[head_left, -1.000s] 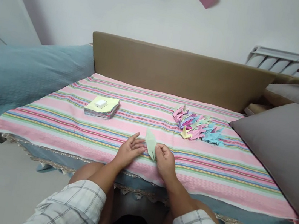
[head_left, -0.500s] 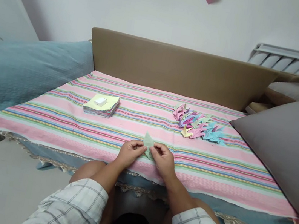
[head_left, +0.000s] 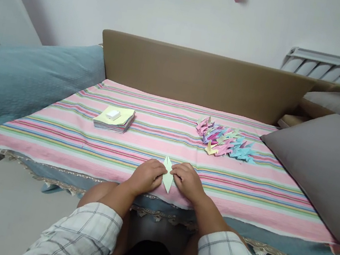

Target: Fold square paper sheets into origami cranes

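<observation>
Toward six o'clock, the left hand (head_left: pixel 147 177) and right hand (head_left: pixel 188 183) are pinching a pale-green origami piece (head_left: pixel 167 181), hiding its side corners; it is forming a slender diamond, slit at twelve o'clock.

Soft even lt, faint shadows; top-R corner blurred dk.

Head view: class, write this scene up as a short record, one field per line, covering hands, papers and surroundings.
Left hand: holds the left side of the pale green paper
Right hand: holds its right side
Paper shape: folded, narrow, pointed at both ends
Paper stack: far left, yellow sheet uppermost, small white block on it
Folded pieces: multicoloured cluster, beyond right hand
Surface: striped cloth
Right side: grey cushion
</observation>
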`<state>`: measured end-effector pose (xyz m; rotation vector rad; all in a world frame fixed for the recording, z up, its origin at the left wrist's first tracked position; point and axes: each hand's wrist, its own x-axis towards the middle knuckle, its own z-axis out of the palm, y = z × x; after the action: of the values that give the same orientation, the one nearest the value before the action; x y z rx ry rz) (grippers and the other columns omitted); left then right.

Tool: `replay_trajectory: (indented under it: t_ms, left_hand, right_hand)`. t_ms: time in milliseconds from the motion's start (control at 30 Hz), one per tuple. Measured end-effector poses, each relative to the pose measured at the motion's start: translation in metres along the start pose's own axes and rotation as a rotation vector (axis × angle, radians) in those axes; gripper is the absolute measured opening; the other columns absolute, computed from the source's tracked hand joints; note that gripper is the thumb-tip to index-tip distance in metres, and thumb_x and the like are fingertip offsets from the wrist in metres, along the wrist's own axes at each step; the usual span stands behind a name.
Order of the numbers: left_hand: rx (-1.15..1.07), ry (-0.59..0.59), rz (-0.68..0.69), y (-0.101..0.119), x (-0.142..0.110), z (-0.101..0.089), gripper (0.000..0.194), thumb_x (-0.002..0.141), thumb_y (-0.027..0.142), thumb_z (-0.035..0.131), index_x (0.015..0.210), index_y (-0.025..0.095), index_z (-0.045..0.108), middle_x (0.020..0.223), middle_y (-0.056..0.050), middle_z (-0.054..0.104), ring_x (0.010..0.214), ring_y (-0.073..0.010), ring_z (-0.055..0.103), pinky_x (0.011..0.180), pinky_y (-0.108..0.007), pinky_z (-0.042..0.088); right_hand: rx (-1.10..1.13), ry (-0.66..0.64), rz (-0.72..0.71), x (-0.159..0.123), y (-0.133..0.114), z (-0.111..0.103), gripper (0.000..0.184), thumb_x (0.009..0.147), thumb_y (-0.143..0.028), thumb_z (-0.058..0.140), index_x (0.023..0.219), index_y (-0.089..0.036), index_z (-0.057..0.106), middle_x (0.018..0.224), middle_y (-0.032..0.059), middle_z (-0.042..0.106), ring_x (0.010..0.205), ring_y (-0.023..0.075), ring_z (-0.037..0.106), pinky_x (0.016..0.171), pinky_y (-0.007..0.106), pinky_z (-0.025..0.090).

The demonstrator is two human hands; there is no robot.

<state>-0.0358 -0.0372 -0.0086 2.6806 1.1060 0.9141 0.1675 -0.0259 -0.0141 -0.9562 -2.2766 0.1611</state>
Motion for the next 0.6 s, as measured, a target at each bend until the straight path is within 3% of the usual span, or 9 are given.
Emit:
replay_trajectory:
  t_ms: [233, 467, 600]
  left_hand:
    - [-0.044, -0.044, -0.026, -0.0036, 0.0001, -0.0067, 0.024, 0.076, 0.023, 0.057, 0.097, 0.022, 0.067, 0.100, -0.005, 0.067, 0.094, -0.0206, 0.057, 0.087, -0.037, 0.044]
    - [-0.042, -0.021, -0.030, -0.0052, 0.0030, -0.0022, 0.021, 0.084, 0.023, 0.048, 0.091, 0.022, 0.068, 0.094, -0.005, 0.069, 0.091, -0.0195, 0.059, 0.086, -0.038, 0.043]
    - [-0.009, 0.015, -0.091, -0.0018, 0.0056, 0.0014, 0.021, 0.086, 0.023, 0.045, 0.087, 0.021, 0.066, 0.088, -0.005, 0.070, 0.087, -0.0194, 0.060, 0.083, -0.037, 0.044]
  right_hand:
    - [0.043, -0.106, -0.015, -0.0026, 0.0023, -0.0089, 0.028, 0.079, -0.014, 0.055, 0.104, -0.020, 0.065, 0.106, 0.0051, 0.067, 0.100, 0.0187, 0.056, 0.090, 0.036, 0.042]
    - [0.020, -0.088, 0.022, 0.0002, 0.0008, -0.0045, 0.023, 0.087, -0.018, 0.045, 0.098, -0.021, 0.066, 0.102, 0.0045, 0.068, 0.095, 0.0175, 0.057, 0.086, 0.034, 0.041]
    - [-0.020, -0.058, 0.098, 0.0005, -0.0029, 0.0005, 0.017, 0.081, -0.020, 0.052, 0.092, -0.021, 0.065, 0.099, 0.0042, 0.066, 0.094, 0.0194, 0.054, 0.084, 0.034, 0.041]
